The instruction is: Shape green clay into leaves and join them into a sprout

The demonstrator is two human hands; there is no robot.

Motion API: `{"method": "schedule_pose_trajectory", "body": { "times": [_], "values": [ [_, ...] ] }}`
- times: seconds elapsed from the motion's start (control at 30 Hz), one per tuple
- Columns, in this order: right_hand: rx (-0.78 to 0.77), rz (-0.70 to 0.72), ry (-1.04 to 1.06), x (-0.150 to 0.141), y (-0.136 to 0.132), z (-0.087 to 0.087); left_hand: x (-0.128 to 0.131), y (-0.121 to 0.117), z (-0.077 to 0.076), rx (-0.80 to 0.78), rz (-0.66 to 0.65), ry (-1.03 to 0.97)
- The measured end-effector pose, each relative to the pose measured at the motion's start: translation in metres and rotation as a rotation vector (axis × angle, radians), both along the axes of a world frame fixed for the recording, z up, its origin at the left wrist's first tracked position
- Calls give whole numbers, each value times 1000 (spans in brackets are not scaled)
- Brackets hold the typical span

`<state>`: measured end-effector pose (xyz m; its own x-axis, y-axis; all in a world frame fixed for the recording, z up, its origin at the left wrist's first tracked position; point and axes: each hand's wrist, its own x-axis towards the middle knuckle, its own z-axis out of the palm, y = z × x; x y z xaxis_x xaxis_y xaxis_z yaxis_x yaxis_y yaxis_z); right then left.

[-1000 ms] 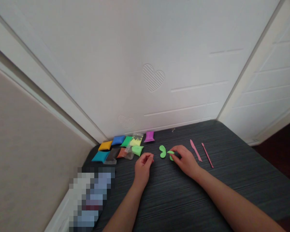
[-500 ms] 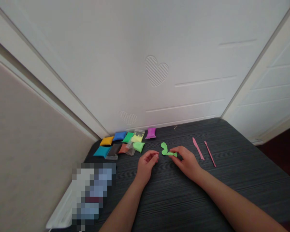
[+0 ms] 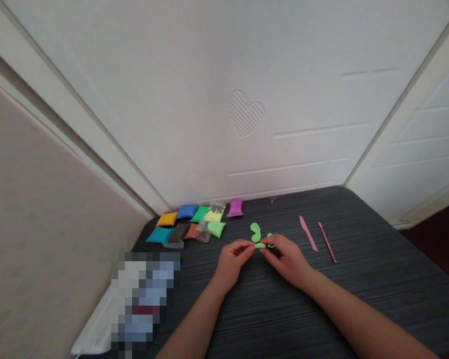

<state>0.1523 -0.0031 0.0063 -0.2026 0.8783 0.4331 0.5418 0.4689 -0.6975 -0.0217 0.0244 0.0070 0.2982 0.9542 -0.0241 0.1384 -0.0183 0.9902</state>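
Note:
My left hand (image 3: 234, 259) and my right hand (image 3: 286, 257) meet over the dark table (image 3: 359, 299), fingertips pinched together on a small flat green clay piece (image 3: 260, 245). A second green clay piece (image 3: 255, 232), curved like a leaf, lies just beyond my fingers. Another bit of green clay (image 3: 271, 244) peeks out by my right fingers.
Several small coloured clay packets (image 3: 194, 225) lie at the table's back left, a purple one (image 3: 235, 208) apart. Two pink modelling tools (image 3: 309, 233) (image 3: 327, 242) lie to the right. A blurred-out object (image 3: 142, 304) sits at the left edge. A white panelled wall stands behind.
My left hand has moved right and joined my right hand on the green clay piece. The piece has come a little nearer to me.

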Motion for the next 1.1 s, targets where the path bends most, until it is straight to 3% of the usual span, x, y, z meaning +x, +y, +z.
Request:
{"method": "schedule_pose_trajectory", "body": {
  "times": [0.27,0.8,1.1],
  "values": [
    [-88,-31,51,-5,0,-3,0,-1,-2,81,-23,-6],
    [-11,-21,24,-5,1,3,3,-10,-2,388,135,235],
    [-2,-34,-11,-4,-2,5,5,-11,-1,434,138,248]
  ]
}}
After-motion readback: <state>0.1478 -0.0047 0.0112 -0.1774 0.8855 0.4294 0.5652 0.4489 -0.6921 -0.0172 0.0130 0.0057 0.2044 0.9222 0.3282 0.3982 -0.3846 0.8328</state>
